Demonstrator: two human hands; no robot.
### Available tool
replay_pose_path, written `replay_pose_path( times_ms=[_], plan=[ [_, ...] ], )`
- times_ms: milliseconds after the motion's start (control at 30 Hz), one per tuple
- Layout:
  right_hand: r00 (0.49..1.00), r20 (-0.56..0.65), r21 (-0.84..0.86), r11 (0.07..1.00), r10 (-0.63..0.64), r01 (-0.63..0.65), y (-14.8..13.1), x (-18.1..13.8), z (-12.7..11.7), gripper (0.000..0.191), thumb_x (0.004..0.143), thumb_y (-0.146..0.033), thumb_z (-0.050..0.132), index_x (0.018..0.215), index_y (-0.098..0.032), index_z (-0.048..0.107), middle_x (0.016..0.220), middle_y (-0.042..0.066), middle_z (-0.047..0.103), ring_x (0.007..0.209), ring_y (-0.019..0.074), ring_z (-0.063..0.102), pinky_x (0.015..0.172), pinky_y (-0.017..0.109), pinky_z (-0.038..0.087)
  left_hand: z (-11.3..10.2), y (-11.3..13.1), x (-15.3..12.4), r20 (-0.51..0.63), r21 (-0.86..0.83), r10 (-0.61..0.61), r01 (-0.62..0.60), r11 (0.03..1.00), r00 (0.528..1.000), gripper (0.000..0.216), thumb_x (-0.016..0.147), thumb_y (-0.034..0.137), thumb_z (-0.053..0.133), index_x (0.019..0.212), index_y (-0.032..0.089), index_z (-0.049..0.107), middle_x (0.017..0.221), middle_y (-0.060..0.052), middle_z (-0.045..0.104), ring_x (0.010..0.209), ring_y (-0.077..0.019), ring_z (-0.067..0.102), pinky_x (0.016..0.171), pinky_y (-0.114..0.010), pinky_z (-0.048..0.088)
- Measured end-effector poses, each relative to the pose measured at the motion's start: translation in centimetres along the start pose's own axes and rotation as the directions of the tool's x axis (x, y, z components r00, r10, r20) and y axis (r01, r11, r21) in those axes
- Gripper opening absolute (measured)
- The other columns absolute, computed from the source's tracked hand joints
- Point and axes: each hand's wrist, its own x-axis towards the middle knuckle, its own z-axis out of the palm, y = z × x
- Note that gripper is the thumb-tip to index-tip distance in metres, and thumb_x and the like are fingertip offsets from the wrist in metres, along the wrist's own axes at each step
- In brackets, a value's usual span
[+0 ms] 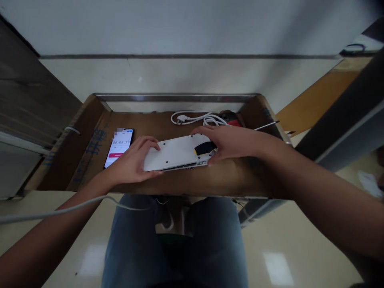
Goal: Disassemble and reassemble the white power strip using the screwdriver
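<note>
- White device casing (pixel 177 153), a flat slab with small screw holes on its upper face, lies on the cardboard-lined bench (pixel 192 180) near the front edge, roughly centred before the person
- Long axis of the casing runs left to right across the view, its right end tilted slightly away from the person; connector openings show along the near long edge
- Left hand (pixel 135 160) is closed over the left short end, fingers (pixel 147 142) on the top face and thumb at the near corner; it grasps the casing
- Right hand (pixel 228 144) covers the right short end, fingers curled over the top and down the near edge; it is grasping the casing, and a black-and-yellow object (pixel 204 148) sits under its thumb, touching the casing, its nature not determinable
- Both hands sit at opposite ends of the long axis, so neither is nearer; the casing lies directly between them
- Smartphone (pixel 119 147) lies face up just to the left of the left hand, apart from the casing, its screen showing a timer
- White cable with plug (pixel 195 118) is coiled behind the casing, near the far wall of the bench
- Red-and-dark item (pixel 232 118) lies beside the cable, partly hidden
- Thin metal rod (pixel 266 125) rests at the right rear, beyond the right hand
</note>
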Motion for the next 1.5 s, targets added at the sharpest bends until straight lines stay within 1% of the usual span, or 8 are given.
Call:
replay_pose_path(
  times_ms=[133,433,667,867,1133,1233,1300,1500],
  plan=[
    [0.999,0.029,-0.1,0.995,0.023,-0.02,-0.1,0.2,1.1,0.097,0.072,-0.044,0.087,0.156,-0.026,0.043,0.152,0.011,0.06,0.125,0.0339,0.068,0.095,0.039,0.055,-0.4,-0.2,0.6,0.069,0.017,0.005,-0.006,1.0,0.998,0.062,0.09,0.062,0.075,0.13,0.022,0.049,0.144,-0.017,0.051,0.138,-0.0362,0.053,0.119,-0.057,0.045],
    [0.999,0.03,-0.229,0.973,0.035,-0.027,0.3,0.2,2.0,0.099,0.072,-0.049,0.085,0.158,-0.027,0.041,0.149,0.014,0.058,0.111,0.0319,0.071,0.083,0.035,0.053,-0.2,-0.2,1.6,0.14,0.003,-0.016,0.016,1.0,0.99,0.069,0.088,0.071,0.074,0.134,0.025,0.05,0.146,-0.015,0.05,0.139,-0.0369,0.051,0.121,-0.057,0.044],
    [0.999,0.027,-0.239,0.97,0.045,-0.037,0.7,0.3,2.3,0.1,0.073,-0.048,0.082,0.161,-0.028,0.039,0.151,0.015,0.055,0.109,0.0314,0.071,0.084,0.037,0.055,-0.1,-0.3,1.8,0.142,0.019,-0.046,0.044,0.999,0.989,0.08,0.085,0.073,0.076,0.143,0.025,0.048,0.145,-0.015,0.05,0.138,-0.038,0.051,0.121,-0.058,0.043],
    [0.996,0.031,-0.226,0.971,0.082,-0.073,0.8,0.2,2.4,0.105,0.071,-0.05,0.084,0.163,-0.029,0.037,0.152,0.016,0.054,0.107,0.0331,0.073,0.087,0.041,0.056,-0.1,-0.2,2.1,0.197,0.004,-0.082,0.083,0.997,0.977,0.085,0.084,0.065,0.08,0.151,0.026,0.045,0.147,-0.014,0.047,0.139,-0.0366,0.054,0.122,-0.052,0.044],
    [0.998,0.023,-0.217,0.974,0.066,-0.06,0.4,0.2,2.4,0.102,0.073,-0.05,0.083,0.161,-0.023,0.041,0.15,0.015,0.059,0.12,0.0358,0.07,0.088,0.04,0.057,-1.6,0.8,2.6,0.25,0.029,-0.152,0.15,0.988,0.956,0.08,0.083,0.066,0.078,0.147,0.027,0.049,0.147,-0.013,0.049,0.129,-0.0368,0.06,0.111,-0.051,0.051],
    [0.998,0.004,-0.225,0.972,0.063,-0.06,0.4,0.2,2.4,0.101,0.075,-0.051,0.08,0.163,-0.023,0.038,0.155,0.016,0.056,0.12,0.0354,0.07,0.088,0.039,0.056,-2.3,0.7,2.8,0.218,0.033,-0.133,0.129,0.991,0.967,0.077,0.082,0.064,0.079,0.144,0.027,0.052,0.146,-0.013,0.051,0.132,-0.0377,0.058,0.112,-0.051,0.05],
    [0.998,-0.004,-0.228,0.972,0.064,-0.063,0.4,0.2,2.4,0.104,0.075,-0.052,0.08,0.164,-0.022,0.037,0.157,0.017,0.054,0.119,0.0349,0.07,0.088,0.039,0.057,-2.3,0.6,2.8,0.192,0.037,-0.12,0.115,0.993,0.974,0.076,0.081,0.063,0.08,0.143,0.028,0.053,0.147,-0.013,0.051,0.134,-0.0382,0.057,0.114,-0.053,0.049],
    [0.998,0.008,-0.22,0.974,0.057,-0.054,0.8,0.4,2.5,0.103,0.074,-0.053,0.081,0.163,-0.022,0.039,0.157,0.015,0.055,0.124,0.0364,0.069,0.091,0.041,0.058,-1.5,0.1,2.6,0.221,-0.01,-0.115,0.12,0.993,0.968,0.079,0.082,0.065,0.08,0.145,0.027,0.05,0.148,-0.014,0.049,0.136,-0.0377,0.056,0.116,-0.054,0.048]
  ],
)
